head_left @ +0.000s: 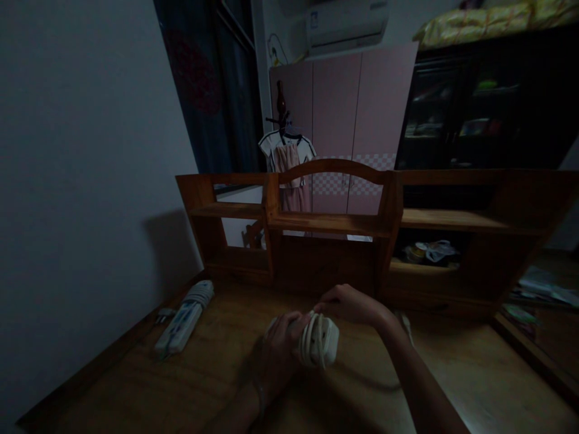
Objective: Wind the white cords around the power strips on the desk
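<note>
White cord [308, 343] loops round a power strip [333, 340] held above the table [181, 395]; the left fingers [283, 330] curl closely about its body, the right fingers [329, 298] pinch at the coil's twelve o'clock, their hold on the cord unclear. Steady left support and snug, untwisted turns should serve best. Another power strip [178, 333] lies at nine o'clock.

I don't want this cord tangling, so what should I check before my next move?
1. Left hand holding the power strip: ok.
2. Cord looped around the strip: ok.
3. Right hand up at the loops: ok.
4. Right hand's pinch on the cord: cannot tell, too dim.
5. All cord gathered: not ok, a loose length lies on the table.
6. Other power strip apart from both hands: ok.
</note>
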### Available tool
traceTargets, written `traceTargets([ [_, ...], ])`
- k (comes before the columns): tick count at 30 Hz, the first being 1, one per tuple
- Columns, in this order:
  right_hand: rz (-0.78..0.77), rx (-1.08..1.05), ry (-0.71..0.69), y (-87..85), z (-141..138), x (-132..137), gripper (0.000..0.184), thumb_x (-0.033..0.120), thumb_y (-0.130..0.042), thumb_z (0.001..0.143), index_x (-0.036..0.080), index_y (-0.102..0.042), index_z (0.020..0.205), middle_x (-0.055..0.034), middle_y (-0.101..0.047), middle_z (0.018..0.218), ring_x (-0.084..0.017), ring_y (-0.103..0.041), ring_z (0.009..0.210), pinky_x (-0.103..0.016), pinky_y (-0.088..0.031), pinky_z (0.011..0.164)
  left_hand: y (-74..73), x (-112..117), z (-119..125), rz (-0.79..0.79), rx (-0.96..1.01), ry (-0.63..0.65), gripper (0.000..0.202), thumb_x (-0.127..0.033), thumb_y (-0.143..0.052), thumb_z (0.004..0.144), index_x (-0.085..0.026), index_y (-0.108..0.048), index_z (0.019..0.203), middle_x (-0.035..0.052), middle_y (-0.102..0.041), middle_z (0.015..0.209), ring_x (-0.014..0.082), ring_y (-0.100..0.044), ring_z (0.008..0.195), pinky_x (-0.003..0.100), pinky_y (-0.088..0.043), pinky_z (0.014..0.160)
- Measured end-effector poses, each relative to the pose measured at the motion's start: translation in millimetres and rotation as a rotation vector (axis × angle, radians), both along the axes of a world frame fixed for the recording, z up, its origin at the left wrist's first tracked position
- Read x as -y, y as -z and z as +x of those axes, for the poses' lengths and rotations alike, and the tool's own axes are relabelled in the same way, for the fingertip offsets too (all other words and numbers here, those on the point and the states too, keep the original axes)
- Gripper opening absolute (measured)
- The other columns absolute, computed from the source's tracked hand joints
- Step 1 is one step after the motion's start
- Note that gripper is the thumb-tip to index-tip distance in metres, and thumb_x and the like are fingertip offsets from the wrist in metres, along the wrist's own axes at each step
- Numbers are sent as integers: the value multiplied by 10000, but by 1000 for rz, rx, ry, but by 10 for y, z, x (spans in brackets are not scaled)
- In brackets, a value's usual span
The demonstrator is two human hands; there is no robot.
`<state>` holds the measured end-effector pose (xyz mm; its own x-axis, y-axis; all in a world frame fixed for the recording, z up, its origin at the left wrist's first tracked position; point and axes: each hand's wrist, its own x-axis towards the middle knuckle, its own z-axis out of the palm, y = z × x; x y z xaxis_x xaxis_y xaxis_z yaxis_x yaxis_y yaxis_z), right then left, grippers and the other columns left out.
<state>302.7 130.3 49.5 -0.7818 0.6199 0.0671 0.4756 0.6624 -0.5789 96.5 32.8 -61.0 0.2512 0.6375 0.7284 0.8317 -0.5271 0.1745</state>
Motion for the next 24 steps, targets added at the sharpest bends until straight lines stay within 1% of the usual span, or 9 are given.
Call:
traceTargets([
  [4,-27,17,14,-2,2,-3,414,498,-524,877,150,-747,869,-13,-649,726,-134,-546,667,-209,-372,576,-76,37,4,29,-44,-7,684,-113,-551,800,-317,-309,1406,82,-503,1193,209,-540,1037,350,-485,836],
  [7,-36,11,16,-1,8,-11,407,500,-535,870,155,-751,869,-21,-670,741,-148,-575,693,-212,-388,586,-102,53,-1,35,-61,-1,693,-105,-576,776,-320,-342,1392,87,-493,1209,224,-526,1064,356,-473,840],
  [12,-49,9,5,-24,44,-17,361,469,-548,866,179,-758,913,-33,-701,785,-178,-614,745,-229,-421,626,-102,72,1,15,-101,24,651,-131,-589,797,-327,-372,1379,92,-492,1211,231,-513,1082,368,-449,859],
  [17,-47,34,8,-47,85,-14,330,443,-561,852,193,-765,921,-35,-711,792,-199,-618,748,-248,-440,657,-94,68,16,38,-133,39,617,-135,-572,836,-348,-365,1376,77,-493,1210,218,-501,1097,362,-419,886],
  [21,-35,41,2,-31,94,-26,324,429,-557,855,193,-765,931,-38,-713,794,-195,-612,734,-249,-435,657,-93,72,18,26,-155,28,607,-138,-579,828,-340,-382,1365,81,-488,1206,223,-497,1081,360,-428,875],
  [24,-37,38,-29,5,84,-52,332,443,-560,858,190,-763,928,-28,-708,793,-176,-604,711,-240,-424,636,-81,71,19,53,-166,33,599,-119,-577,823,-332,-394,1353,79,-482,1207,217,-495,1088,354,-433,877],
])
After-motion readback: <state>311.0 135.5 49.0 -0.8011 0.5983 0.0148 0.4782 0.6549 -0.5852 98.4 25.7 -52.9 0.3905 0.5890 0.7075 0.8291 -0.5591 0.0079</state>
